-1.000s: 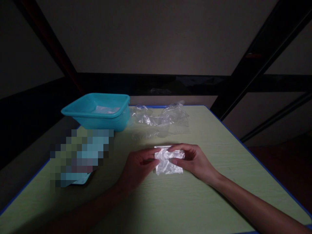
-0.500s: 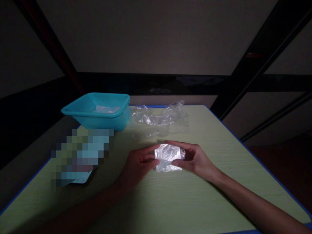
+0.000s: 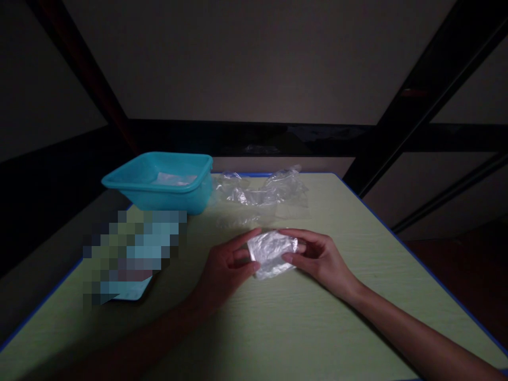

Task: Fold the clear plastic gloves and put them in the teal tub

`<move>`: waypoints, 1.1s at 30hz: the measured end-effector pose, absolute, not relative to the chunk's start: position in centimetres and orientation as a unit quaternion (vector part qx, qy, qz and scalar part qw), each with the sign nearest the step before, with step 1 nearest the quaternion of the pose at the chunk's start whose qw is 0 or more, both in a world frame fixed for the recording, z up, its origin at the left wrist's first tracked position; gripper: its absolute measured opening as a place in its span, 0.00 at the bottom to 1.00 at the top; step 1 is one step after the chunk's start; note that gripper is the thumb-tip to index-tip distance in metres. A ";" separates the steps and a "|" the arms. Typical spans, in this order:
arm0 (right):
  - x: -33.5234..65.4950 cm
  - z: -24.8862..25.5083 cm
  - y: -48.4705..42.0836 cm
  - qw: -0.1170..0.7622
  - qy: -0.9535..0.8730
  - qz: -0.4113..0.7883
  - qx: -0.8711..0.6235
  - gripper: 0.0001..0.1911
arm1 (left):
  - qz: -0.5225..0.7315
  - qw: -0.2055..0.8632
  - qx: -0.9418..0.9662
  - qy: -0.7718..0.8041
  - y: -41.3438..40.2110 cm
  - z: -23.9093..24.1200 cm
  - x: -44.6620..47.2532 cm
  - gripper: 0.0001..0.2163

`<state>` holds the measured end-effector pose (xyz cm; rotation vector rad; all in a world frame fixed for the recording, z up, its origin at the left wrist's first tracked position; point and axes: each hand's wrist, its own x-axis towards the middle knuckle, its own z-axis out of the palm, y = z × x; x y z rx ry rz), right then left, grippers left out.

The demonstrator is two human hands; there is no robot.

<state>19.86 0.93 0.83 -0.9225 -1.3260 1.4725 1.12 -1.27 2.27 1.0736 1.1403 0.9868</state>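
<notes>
A small, shiny, crinkled plastic bag (image 3: 273, 255), folded into a rough square, is held just above the table between my two hands. My left hand (image 3: 228, 270) grips its left edge, thumb at the lower corner and index finger along the top. On the other side, my right hand (image 3: 319, 259) pinches the right part, with the thumb on the near face and the fingers behind and over the top edge. The bag tilts a little, its right side higher. Just beyond it, loose crumpled clear plastic (image 3: 262, 196) lies spread on the table.
A turquoise plastic basket (image 3: 170, 196) stands at the back left, with whitish flat plastic (image 3: 177, 179) inside. Nearer on the left lies a pale blue flat object (image 3: 133, 290), mostly blurred out. The pale table (image 3: 301, 328) has a blue edge; a wall rises behind it.
The folded bag has turned slightly, its right side now higher, and its lower layer no longer shows as a separate strip. My right fingers have shifted along its top edge.
</notes>
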 end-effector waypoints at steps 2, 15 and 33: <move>19.9 0.8 1.0 0.466 -0.540 0.600 -0.363 0.17 | 0.425 0.606 0.470 0.480 -1.3 2.1 1.1 0.32; 20.3 1.0 1.1 0.368 -0.649 0.605 -0.277 0.10 | 0.414 0.549 0.598 0.412 -1.1 0.3 0.8 0.08; 20.1 0.6 1.4 0.412 -0.604 0.610 -0.306 0.11 | 0.338 0.556 0.594 0.473 -1.3 0.3 1.2 0.21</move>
